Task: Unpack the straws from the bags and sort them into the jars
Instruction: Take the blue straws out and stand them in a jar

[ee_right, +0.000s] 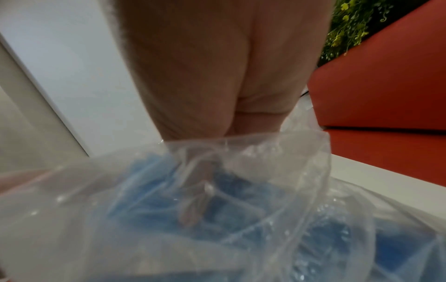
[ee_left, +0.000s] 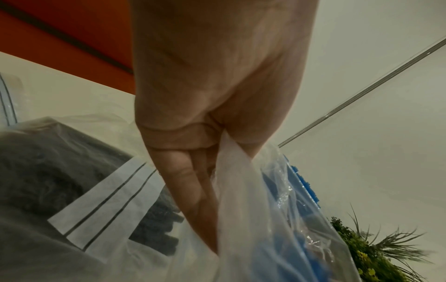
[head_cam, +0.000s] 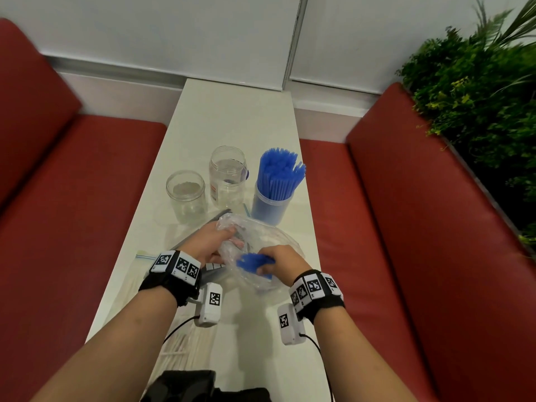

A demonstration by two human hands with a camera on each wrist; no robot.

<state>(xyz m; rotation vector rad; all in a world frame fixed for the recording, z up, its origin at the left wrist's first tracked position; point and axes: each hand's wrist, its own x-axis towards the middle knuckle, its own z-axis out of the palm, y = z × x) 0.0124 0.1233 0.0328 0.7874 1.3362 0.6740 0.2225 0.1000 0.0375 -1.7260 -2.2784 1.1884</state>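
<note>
Now, left hand point(head_cam: 207, 245): it pinches the edge of the clear bag point(head_cam: 255, 242), above the white table point(head_cam: 232, 117).
Right hand point(head_cam: 280, 264): fingers closed around a bundle of blue straws point(head_cam: 253, 262) at the bag mouth.
Jars: two empty jars point(head_cam: 185, 192); blue jar point(head_cam: 269, 207) full of straws.

The far half of the desk point(head_cam: 232, 111) lies bare up to the wall, open to a reach from either side; across its middle stand three obstacles in a loose row: a short empty jar point(head_cam: 186, 195) at the left, a taller empty jar point(head_cam: 227, 175) beside it, and a jar packed with blue straws point(head_cam: 272, 198) at the right, whose straws rise well above its rim and fan outward; only narrow gaps part them; the near middle is taken by a crumpled clear bag point(head_cam: 255, 242) just in front of the jars; a bag of dark straws point(ee_left: 60, 171) and a bag of white straws point(head_cam: 179, 343) cover the near left; the near right strip of desk is free.
</note>
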